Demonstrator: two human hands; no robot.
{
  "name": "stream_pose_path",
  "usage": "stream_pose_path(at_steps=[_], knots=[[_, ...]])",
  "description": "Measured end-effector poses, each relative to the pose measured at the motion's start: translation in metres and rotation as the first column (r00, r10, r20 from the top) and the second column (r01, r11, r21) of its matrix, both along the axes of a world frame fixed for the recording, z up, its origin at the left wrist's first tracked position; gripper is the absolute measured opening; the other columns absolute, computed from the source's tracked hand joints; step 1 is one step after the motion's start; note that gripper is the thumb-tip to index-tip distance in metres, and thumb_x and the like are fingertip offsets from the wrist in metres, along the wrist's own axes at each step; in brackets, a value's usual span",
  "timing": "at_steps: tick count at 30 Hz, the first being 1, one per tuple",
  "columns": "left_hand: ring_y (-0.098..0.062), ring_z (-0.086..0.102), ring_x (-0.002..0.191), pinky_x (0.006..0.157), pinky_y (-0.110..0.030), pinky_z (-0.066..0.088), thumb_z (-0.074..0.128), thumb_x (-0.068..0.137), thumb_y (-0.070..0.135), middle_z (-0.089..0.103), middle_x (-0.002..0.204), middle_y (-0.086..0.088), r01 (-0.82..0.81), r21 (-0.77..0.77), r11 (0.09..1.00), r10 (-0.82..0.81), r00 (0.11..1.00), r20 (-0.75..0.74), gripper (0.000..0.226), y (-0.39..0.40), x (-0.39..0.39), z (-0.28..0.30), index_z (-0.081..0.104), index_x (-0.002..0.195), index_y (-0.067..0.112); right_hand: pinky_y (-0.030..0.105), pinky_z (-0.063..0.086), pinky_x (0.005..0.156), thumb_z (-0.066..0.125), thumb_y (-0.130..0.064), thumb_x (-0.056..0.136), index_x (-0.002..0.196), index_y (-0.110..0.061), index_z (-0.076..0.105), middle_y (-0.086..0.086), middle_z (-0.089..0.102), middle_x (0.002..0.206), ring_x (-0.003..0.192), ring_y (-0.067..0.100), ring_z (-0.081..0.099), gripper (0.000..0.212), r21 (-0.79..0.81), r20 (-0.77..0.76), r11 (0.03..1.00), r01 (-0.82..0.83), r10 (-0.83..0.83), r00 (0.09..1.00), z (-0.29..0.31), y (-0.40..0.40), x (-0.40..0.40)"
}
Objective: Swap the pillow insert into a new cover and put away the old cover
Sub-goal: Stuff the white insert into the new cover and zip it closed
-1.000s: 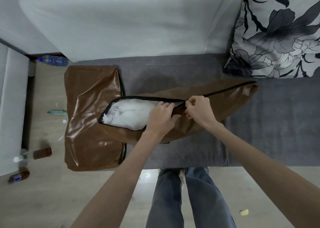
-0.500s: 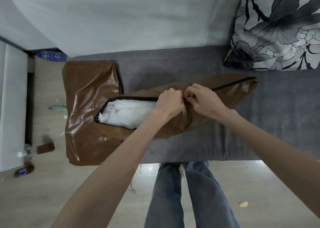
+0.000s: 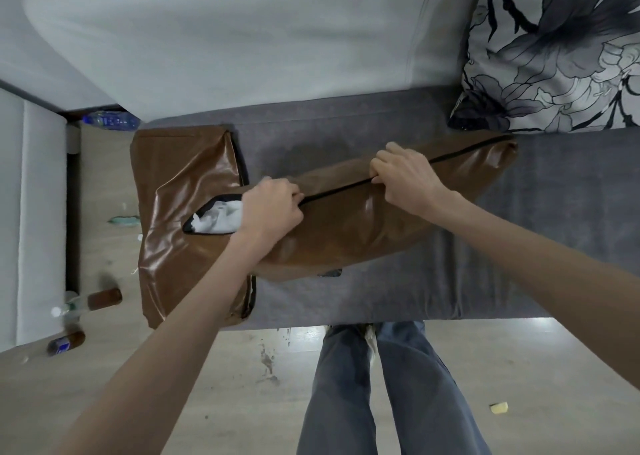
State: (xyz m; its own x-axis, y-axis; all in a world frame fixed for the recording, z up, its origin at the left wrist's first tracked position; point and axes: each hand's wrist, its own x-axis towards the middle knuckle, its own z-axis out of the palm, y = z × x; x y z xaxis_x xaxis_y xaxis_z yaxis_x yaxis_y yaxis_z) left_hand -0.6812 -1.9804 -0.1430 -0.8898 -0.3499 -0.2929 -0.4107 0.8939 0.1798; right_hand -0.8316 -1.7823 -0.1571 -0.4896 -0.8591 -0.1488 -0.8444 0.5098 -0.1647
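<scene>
A brown leather-look cover with a black zip lies across the grey sofa seat. The white pillow insert shows through a small opening at the cover's left end. My left hand pinches the zip line right beside that opening. My right hand grips the zip seam further right, where the zip is closed. A second brown cover lies flat under the left end, hanging over the seat's edge.
A floral black-and-white cushion leans at the back right of the sofa. Bottles lie on the wooden floor at left, and a plastic water bottle by the sofa's corner. My legs in jeans stand before the seat.
My left hand has slid left along the zip, closing most of the opening; far less white insert shows. My right hand stayed on the seam near the middle.
</scene>
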Motion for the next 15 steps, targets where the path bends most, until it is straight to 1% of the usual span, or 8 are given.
stream_pose_path(at_steps=[2, 5, 8, 12, 13, 15], knots=[[-0.029, 0.06, 0.092, 0.067, -0.037, 0.049, 0.053, 0.094, 0.027, 0.068, 0.093, -0.006, -0.077, 0.001, 0.997, 0.077, 0.997, -0.014, 0.023, -0.02, 0.021, 0.009, 0.073, 0.092, 0.016, 0.038, 0.044, 0.07, 0.058, -0.014, 0.09, 0.091, -0.008, 0.063, 0.007, 0.062, 0.092, 0.095, 0.026, 0.051, 0.008, -0.023, 0.01, 0.998, 0.056, -0.056, 0.998, -0.001, 0.009, -0.005], [-0.03, 0.061, 0.092, 0.066, -0.036, 0.047, 0.058, 0.092, 0.025, 0.069, 0.092, -0.004, -0.146, 0.027, 0.989, 0.147, 0.988, -0.044, 0.019, -0.029, 0.043, 0.015, 0.075, 0.09, 0.017, 0.039, 0.046, 0.069, 0.06, -0.015, 0.089, 0.09, -0.008, 0.064, 0.007, 0.063, 0.089, 0.093, 0.026, 0.052, 0.008, -0.05, 0.033, 0.995, 0.083, -0.081, 0.996, -0.004, 0.017, -0.003], [-0.031, 0.062, 0.087, 0.067, -0.04, 0.05, 0.057, 0.093, 0.023, 0.069, 0.09, -0.005, -0.179, 0.052, 0.983, 0.181, 0.983, -0.035, 0.021, -0.014, 0.052, 0.013, 0.075, 0.091, 0.014, 0.038, 0.046, 0.067, 0.062, -0.014, 0.088, 0.087, -0.008, 0.062, 0.007, 0.061, 0.087, 0.092, 0.026, 0.052, 0.006, -0.047, 0.107, 0.993, 0.105, -0.099, 0.989, -0.005, 0.02, 0.006], [-0.031, 0.062, 0.082, 0.065, -0.037, 0.047, 0.053, 0.094, 0.02, 0.067, 0.087, -0.009, -0.242, 0.071, 0.968, 0.243, 0.97, -0.004, 0.025, 0.004, 0.054, 0.008, 0.072, 0.087, 0.006, 0.037, 0.043, 0.071, 0.061, -0.006, 0.086, 0.083, -0.008, 0.058, 0.008, 0.057, 0.087, 0.087, 0.027, 0.052, 0.005, -0.059, 0.162, 0.986, 0.156, -0.145, 0.976, -0.009, 0.019, 0.023], [-0.032, 0.063, 0.083, 0.065, -0.035, 0.046, 0.052, 0.095, 0.021, 0.068, 0.086, -0.011, -0.261, 0.089, 0.961, 0.262, 0.965, 0.009, 0.026, 0.015, 0.048, 0.008, 0.071, 0.086, 0.006, 0.036, 0.041, 0.071, 0.06, -0.004, 0.085, 0.082, -0.007, 0.057, 0.009, 0.056, 0.087, 0.087, 0.028, 0.051, 0.006, -0.065, 0.177, 0.982, 0.178, -0.164, 0.97, -0.01, 0.014, 0.03], [-0.035, 0.063, 0.088, 0.067, -0.034, 0.044, 0.05, 0.094, 0.022, 0.069, 0.088, -0.015, -0.286, 0.193, 0.939, 0.284, 0.958, 0.039, 0.026, 0.048, 0.026, 0.01, 0.069, 0.087, 0.006, 0.035, 0.04, 0.074, 0.06, -0.003, 0.085, 0.082, -0.006, 0.058, 0.01, 0.056, 0.088, 0.088, 0.028, 0.051, 0.004, -0.061, 0.213, 0.979, 0.194, -0.177, 0.961, -0.012, 0.004, 0.044]])
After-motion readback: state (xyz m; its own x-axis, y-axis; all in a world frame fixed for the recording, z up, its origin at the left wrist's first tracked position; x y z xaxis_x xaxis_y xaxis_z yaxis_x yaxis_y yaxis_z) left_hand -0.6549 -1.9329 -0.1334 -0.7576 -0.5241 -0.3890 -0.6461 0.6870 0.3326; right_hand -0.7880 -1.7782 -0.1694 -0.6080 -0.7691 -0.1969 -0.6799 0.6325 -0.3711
